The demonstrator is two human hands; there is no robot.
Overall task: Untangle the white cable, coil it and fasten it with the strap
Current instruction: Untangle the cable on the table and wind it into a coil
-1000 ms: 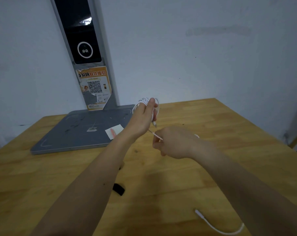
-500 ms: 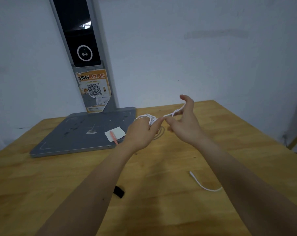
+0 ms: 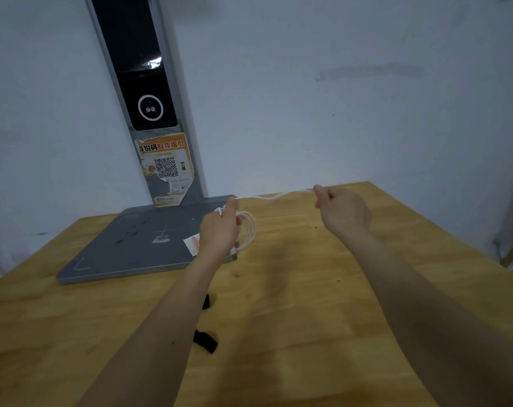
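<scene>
My left hand (image 3: 220,230) is raised over the table's middle, fingers closed around several loops of the white cable (image 3: 249,227) that hang to its right. A free stretch of the cable runs from that hand's thumb rightward to my right hand (image 3: 342,211), which pinches it near its end. The stretch is nearly taut and held above the wooden table (image 3: 308,304). The black strap (image 3: 206,339) lies flat on the table, partly hidden under my left forearm.
A grey flat base (image 3: 132,245) with an upright grey post (image 3: 149,98) bearing a QR sticker stands at the back left against the wall. A small white card with a pink mark (image 3: 192,243) lies on the base beside my left wrist.
My right hand has pulled away to the right, drawing the free stretch out straight. The cable's tail that lay on the table near my right forearm has been lifted off it.
</scene>
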